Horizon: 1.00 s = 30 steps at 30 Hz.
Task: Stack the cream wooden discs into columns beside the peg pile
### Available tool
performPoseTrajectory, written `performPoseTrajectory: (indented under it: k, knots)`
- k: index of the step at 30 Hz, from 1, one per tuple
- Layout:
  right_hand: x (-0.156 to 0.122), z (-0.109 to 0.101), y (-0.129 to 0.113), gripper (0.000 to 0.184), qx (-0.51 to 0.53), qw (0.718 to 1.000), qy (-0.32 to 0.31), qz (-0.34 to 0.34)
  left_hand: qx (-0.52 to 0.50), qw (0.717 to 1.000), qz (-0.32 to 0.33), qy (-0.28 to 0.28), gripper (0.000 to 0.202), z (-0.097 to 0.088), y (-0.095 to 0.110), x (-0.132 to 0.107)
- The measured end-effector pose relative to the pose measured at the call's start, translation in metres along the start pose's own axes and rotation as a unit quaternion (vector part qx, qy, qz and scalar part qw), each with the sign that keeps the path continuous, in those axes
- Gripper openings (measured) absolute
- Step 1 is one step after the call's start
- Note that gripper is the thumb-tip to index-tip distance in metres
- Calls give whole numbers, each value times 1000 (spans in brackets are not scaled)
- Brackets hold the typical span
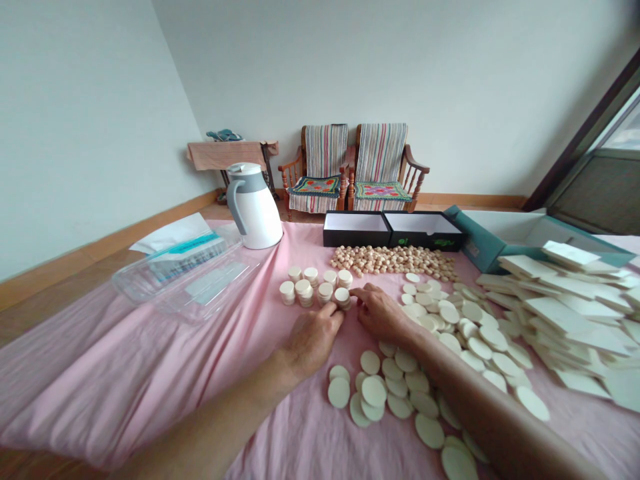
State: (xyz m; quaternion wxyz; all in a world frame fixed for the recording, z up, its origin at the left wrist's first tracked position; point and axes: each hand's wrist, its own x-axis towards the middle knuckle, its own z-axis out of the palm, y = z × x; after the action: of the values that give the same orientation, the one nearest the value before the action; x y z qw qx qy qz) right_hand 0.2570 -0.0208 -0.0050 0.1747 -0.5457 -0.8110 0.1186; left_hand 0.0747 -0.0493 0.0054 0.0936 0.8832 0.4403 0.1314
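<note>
My left hand (314, 337) and my right hand (379, 312) rest close together on the pink cloth (150, 373), fingers curled and pinched at a short stack of small pale discs (343, 297). Several more such stacks (307, 285) stand just beyond my fingertips. Flat cream discs (395, 390) lie scattered under and to the right of my right forearm. A heap of small tan wooden beads (395, 260) lies farther back.
A white jug (254, 207) and a clear plastic tray (185, 273) sit at the left. Two open black boxes (390, 230), a teal box (505, 237) and piled cream rectangular tiles (575, 300) are at the back right. Two wooden chairs (353, 170) stand by the wall.
</note>
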Motion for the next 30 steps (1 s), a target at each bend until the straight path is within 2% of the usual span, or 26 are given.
performPoseTrajectory:
  k: [10,15,18,21,22,26,30]
  knots:
    - [-3,0,1,42,-8,1000,-6,4,-22,999,-24,-20,31,0,-1,1]
    - [-4,-2,-2,41,7,1000,-4,14,2,1000,-19,-17,29,1,-2,2]
    - [-5,-16,-1,41,26,999,24,13,28,1000,-4,-3,28,0,-2,1]
    - [-10,-42,5,33,18,998,52,18,36,999,14,23,28,-3,-2,-1]
    - [-13,-52,8,29,9,999,40,21,35,999,19,33,29,-5,-2,-2]
    - [-33,-81,17,20,-30,996,-78,-9,36,997,32,60,29,-9,0,-5]
    - [-46,-80,14,27,-47,993,-102,-25,43,995,52,69,27,-8,1,-5]
